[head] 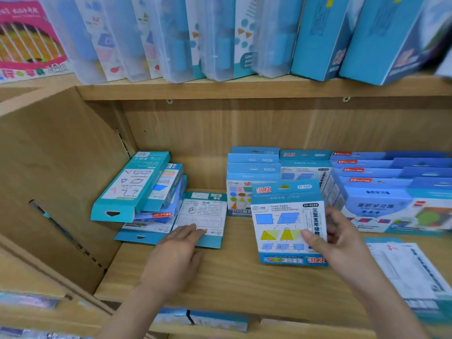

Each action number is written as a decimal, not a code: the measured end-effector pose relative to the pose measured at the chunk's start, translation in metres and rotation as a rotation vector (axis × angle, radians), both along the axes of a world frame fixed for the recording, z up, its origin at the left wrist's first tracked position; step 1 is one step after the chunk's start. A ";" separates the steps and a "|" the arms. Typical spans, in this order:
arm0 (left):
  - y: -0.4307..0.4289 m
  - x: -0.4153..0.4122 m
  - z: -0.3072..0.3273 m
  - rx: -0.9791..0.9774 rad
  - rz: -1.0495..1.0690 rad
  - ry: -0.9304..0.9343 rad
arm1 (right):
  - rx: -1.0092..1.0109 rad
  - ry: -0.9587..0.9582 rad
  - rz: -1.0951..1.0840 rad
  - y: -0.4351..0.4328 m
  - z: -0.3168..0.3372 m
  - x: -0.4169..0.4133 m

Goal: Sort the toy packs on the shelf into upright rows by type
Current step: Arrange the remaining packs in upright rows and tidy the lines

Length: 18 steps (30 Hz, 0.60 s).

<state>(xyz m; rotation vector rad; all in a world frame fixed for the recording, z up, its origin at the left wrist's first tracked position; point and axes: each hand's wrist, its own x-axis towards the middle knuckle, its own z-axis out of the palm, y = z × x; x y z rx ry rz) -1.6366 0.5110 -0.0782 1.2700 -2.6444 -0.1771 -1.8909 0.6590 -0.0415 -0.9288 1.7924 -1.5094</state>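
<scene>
Partly done: upright rows (342, 177) stand at 2 o'clock on the shelf (244, 285), the right hand (342, 236) grips one pack (281, 226) upright before them, the left hand (176, 253) rests flat-fingered on a lying pack (203, 214), and the heap (137, 189) at 10 o'clock is unsorted.

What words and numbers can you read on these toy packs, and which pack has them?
"CV-0159": top flap and front of the blue shapes pack held by the right hand.
"磁性": red, on that pack's top flap and bottom edge.
"三至五年级数": down its right side.
Small print on the flat teal pack under the left hand: too small to read.
Text on the upper-shelf packs: blurred.
</scene>
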 end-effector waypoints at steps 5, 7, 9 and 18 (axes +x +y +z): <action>0.031 -0.036 0.028 0.248 -0.131 0.354 | 0.071 0.032 0.075 0.015 0.000 -0.011; 0.042 -0.058 0.041 0.376 -0.199 0.466 | 0.095 0.050 0.137 0.020 0.003 -0.014; 0.046 -0.077 0.049 0.445 -0.235 0.539 | 0.107 0.070 0.195 0.024 0.005 -0.017; 0.044 -0.139 0.092 0.184 -0.230 0.405 | 0.014 0.490 -0.162 0.035 0.008 -0.051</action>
